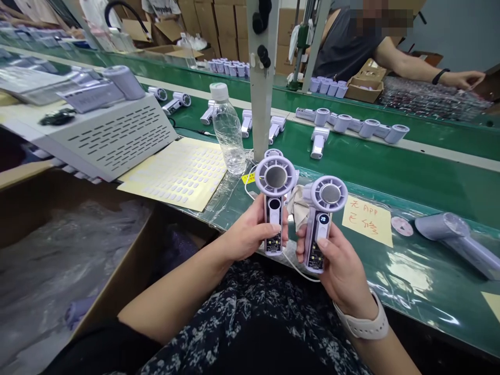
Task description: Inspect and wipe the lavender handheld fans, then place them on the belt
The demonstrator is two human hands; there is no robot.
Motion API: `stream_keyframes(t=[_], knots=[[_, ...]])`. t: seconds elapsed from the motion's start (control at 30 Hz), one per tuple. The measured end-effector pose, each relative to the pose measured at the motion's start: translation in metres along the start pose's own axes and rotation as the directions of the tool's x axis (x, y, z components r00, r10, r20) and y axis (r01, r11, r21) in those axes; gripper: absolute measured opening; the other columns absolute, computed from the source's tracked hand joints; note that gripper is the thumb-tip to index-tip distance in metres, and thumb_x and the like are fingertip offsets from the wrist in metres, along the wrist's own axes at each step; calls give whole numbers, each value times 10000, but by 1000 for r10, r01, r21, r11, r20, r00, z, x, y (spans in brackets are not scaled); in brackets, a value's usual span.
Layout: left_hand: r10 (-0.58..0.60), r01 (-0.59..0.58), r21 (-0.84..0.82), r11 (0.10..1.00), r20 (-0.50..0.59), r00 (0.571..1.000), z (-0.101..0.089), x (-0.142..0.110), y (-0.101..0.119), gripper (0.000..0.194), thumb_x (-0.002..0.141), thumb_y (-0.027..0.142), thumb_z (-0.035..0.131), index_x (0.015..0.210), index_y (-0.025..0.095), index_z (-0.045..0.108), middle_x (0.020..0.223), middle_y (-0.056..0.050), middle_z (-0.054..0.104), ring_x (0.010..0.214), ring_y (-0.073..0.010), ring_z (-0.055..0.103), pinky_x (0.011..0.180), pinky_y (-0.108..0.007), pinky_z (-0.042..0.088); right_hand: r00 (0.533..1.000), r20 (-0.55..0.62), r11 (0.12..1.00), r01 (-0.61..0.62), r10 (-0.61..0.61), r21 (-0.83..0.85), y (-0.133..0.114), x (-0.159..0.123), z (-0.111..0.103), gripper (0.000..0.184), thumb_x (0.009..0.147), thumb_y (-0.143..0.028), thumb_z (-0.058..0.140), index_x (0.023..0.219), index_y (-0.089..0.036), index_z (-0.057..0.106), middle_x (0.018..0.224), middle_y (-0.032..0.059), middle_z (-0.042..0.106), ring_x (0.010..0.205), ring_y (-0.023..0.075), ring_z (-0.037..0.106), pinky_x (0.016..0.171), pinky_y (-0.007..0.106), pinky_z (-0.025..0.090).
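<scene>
My left hand (250, 232) is closed round a lilac handheld fan (274, 179), its thumb lying on the front of the handle. The small round display on that fan is dark. In my right hand (344, 260) is a second lilac handheld fan (327, 195), with the thumb pressed to its handle and "20" lit on its display. Both fans are upright side by side, and circuit boards show in their open handle fronts. A beige cloth (299, 205) lies behind them, and part of another fan (273, 153) shows beyond the left one. A white cable hangs below.
A water bottle (228, 130) stands by a metal post (261, 94). At left are a sticker sheet (183, 174), a vented metal box (121, 135) and a carton (117, 276). Fans line the green conveyor (359, 156). A handwritten note (367, 220) lies right; a co-worker (351, 47) reaches across behind.
</scene>
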State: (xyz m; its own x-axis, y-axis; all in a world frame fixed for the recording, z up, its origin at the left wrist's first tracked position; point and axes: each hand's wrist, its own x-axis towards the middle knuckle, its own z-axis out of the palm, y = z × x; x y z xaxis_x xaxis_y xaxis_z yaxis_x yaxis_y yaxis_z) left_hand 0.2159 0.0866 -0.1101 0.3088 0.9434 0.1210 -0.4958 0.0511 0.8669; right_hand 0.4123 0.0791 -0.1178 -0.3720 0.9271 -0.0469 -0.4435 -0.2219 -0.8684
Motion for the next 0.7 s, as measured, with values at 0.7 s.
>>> stream_keyframes(t=[0.7], knots=[[-27,25,66,998,22,999,-2,3,-1,361,899,453,690,1030,196,474,907,-2,592,664,-131,655,603,-278,562,997,-71,998,-4,0,-61,-6,2,3,244,944,-430,703,1042,-214,644,944,55,682,668,150,607,585,250,561]])
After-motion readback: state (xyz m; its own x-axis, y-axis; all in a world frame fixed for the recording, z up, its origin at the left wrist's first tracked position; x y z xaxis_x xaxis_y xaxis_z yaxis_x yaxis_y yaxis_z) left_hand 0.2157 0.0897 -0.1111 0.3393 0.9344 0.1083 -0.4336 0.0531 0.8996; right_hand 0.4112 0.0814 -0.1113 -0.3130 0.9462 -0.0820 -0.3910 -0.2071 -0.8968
